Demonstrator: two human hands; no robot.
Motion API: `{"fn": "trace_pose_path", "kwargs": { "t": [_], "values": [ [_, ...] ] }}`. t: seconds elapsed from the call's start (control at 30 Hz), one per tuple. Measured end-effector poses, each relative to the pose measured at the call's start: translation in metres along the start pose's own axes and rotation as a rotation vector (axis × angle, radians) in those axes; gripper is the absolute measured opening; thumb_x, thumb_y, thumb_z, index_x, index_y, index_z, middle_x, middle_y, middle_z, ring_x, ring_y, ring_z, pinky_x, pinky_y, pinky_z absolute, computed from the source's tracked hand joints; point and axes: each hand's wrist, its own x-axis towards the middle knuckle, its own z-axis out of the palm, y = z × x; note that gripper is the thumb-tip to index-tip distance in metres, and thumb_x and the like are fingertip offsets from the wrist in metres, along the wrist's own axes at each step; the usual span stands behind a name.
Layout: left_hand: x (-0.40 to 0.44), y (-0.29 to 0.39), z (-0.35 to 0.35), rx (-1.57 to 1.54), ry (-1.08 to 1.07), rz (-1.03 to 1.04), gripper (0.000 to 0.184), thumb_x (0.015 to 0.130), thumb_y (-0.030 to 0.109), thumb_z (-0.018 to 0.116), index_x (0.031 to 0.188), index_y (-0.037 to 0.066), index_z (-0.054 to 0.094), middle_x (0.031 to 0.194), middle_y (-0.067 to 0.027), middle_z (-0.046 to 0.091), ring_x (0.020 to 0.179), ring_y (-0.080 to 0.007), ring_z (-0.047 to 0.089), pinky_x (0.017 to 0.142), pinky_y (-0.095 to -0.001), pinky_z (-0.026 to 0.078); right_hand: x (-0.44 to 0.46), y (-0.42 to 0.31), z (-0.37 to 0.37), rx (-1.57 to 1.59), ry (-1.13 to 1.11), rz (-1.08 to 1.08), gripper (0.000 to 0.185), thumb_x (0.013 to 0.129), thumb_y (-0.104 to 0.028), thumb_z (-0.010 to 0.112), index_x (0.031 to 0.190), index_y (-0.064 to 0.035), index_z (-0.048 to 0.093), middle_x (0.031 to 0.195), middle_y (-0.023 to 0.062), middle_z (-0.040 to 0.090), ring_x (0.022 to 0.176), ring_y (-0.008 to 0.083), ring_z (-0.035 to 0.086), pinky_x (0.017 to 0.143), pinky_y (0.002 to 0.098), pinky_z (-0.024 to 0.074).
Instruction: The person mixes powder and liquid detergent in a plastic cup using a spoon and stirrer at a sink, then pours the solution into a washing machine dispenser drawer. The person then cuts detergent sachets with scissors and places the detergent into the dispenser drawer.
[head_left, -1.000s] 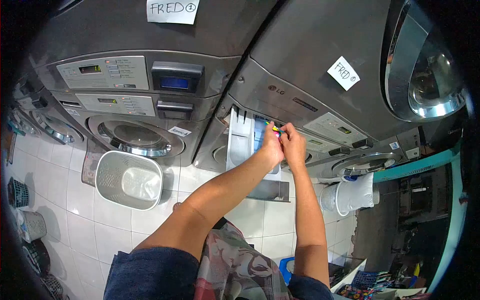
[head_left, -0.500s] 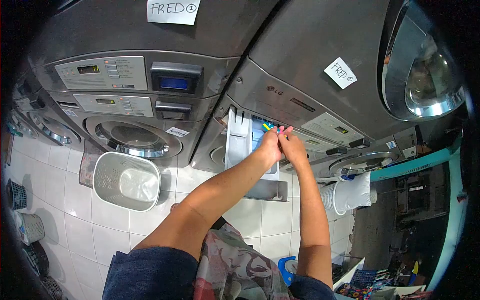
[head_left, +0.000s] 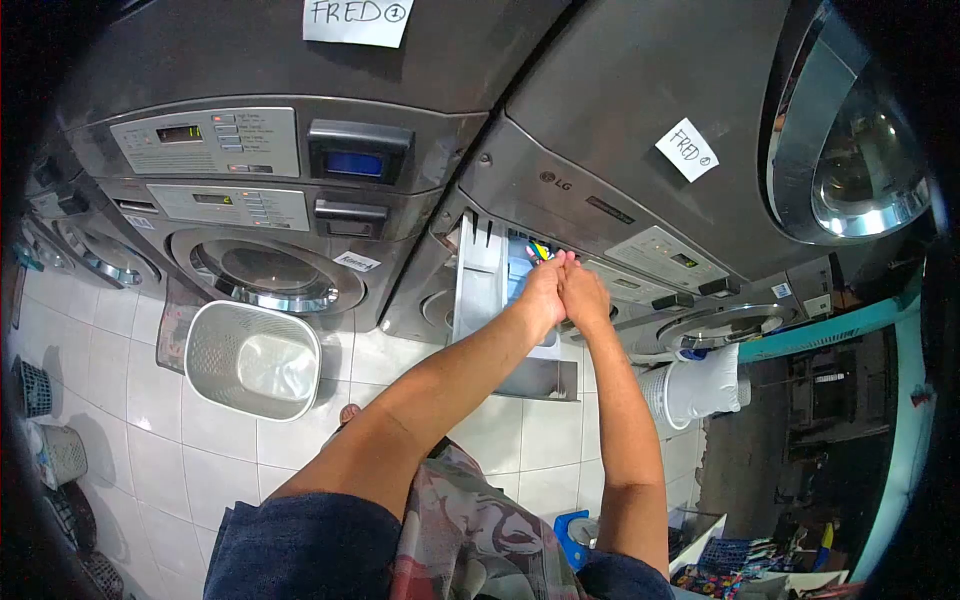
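Note:
Over the pulled-out detergent drawer [head_left: 480, 290] of the LG machine, my two hands are together. My left hand [head_left: 545, 285] is closed on a small colourful packet [head_left: 540, 251], whose yellow, blue and dark end sticks out past the fingers. Pressed against it, my right hand [head_left: 583, 292] has its fingers closed at the same spot; what they grip is hidden. Blue compartment parts show in the drawer just left of the packet.
A pale perforated basket [head_left: 254, 360] stands on the tiled floor below a front-loading washer [head_left: 265, 268]. To the right is a white basket [head_left: 655, 398] with a white bag [head_left: 705, 388]. Paper labels are on the dryers above. A turquoise frame [head_left: 825, 328] edges the right side.
My right hand's fingers have shifted and drawn in against my left hand. The packet's visible end has turned a little. The camera view has shifted slightly.

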Motion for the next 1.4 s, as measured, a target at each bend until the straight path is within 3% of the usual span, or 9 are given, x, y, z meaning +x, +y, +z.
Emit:
{"fn": "trace_pose_path", "kwargs": {
  "t": [0.23,0.53,0.83,1.03,1.17,1.23,1.33,1.4],
  "values": [
    [-0.011,0.0,0.011,-0.013,0.107,0.05,0.009,0.093,0.017,0.048,0.093,0.008,0.05,0.096,-0.0078,0.059,0.086,-0.0253,0.057,0.082,-0.0427,0.048,-0.004,0.001,0.002,0.042,0.064,-0.037,0.032,0.089,-0.033,0.041,0.094,-0.0071,0.06,0.084,0.0214,0.063,0.08,0.0408,0.061,0.07,0.0523,0.046],
    [0.009,-0.003,0.008,-0.076,0.201,0.162,0.018,0.095,0.023,0.045,0.086,0.008,0.046,0.088,-0.0097,0.057,0.081,-0.0263,0.058,0.076,-0.0442,0.05,-0.003,0.005,0.007,0.025,0.058,-0.107,0.033,0.091,-0.033,0.039,0.096,-0.0066,0.059,0.082,0.0232,0.063,0.079,0.0415,0.061,0.067,0.0521,0.0467],
    [0.008,0.004,0.01,-0.067,0.207,0.119,0.022,0.094,0.026,0.045,0.083,0.007,0.045,0.084,-0.0118,0.057,0.076,-0.0269,0.058,0.073,-0.0414,0.051,-0.002,-0.003,0.001,-0.007,0.029,-0.123,0.03,0.09,-0.029,0.04,0.098,-0.0068,0.058,0.082,0.024,0.063,0.079,0.0415,0.061,0.066,0.0525,0.0464],
    [0.01,0.011,0.006,-0.119,0.109,0.13,0.005,0.092,0.004,0.043,0.094,0.003,0.047,0.096,-0.0118,0.057,0.09,-0.0247,0.06,0.081,-0.0363,0.051,-0.004,0.011,0.009,0.11,0.058,-0.114,0.032,0.09,-0.028,0.038,0.095,-0.0046,0.059,0.082,0.0241,0.062,0.081,0.0403,0.061,0.069,0.05,0.0459],
    [0.001,0.006,0.006,-0.161,-0.033,0.094,0.027,0.083,-0.012,0.044,0.108,-0.001,0.043,0.107,-0.0137,0.054,0.103,-0.0257,0.057,0.088,-0.0351,0.048,0.006,0.031,0.016,0.377,0.062,-0.038,0.035,0.089,-0.031,0.042,0.095,-0.0007,0.057,0.079,0.0219,0.062,0.072,0.0371,0.06,0.067,0.044,0.0458],
    [-0.001,-0.001,0.005,-0.068,-0.049,0.13,0.026,0.085,-0.011,0.042,0.109,-0.001,0.042,0.107,-0.0141,0.054,0.103,-0.0257,0.057,0.089,-0.0354,0.047,0.008,0.033,0.01,0.555,0.03,0.003,0.037,0.089,-0.033,0.042,0.09,0.0009,0.058,0.074,0.0187,0.062,0.065,0.0322,0.058,0.062,0.0411,0.0456],
    [-0.017,-0.001,0.017,-0.017,-0.03,0.165,0.027,0.088,-0.009,0.039,0.114,-0.001,0.038,0.113,-0.0152,0.051,0.107,-0.0258,0.055,0.092,-0.0363,0.046,0.013,0.042,0.012,0.883,-0.193,0.305,0.04,0.09,-0.034,0.041,0.08,0.0013,0.057,0.067,0.0154,0.059,0.057,0.0259,0.053,0.055,0.0386,0.0427],
    [-0.02,-0.002,0.017,-0.012,-0.01,0.183,0.026,0.09,-0.006,0.037,0.116,0.0,0.036,0.115,-0.0158,0.05,0.107,-0.026,0.055,0.093,-0.0366,0.046,0.009,0.034,0.01,0.829,-0.167,0.271,0.04,0.09,-0.034,0.041,0.077,0.0015,0.055,0.065,0.0154,0.057,0.055,0.026,0.052,0.053,0.0387,0.0411]
  ]
}}
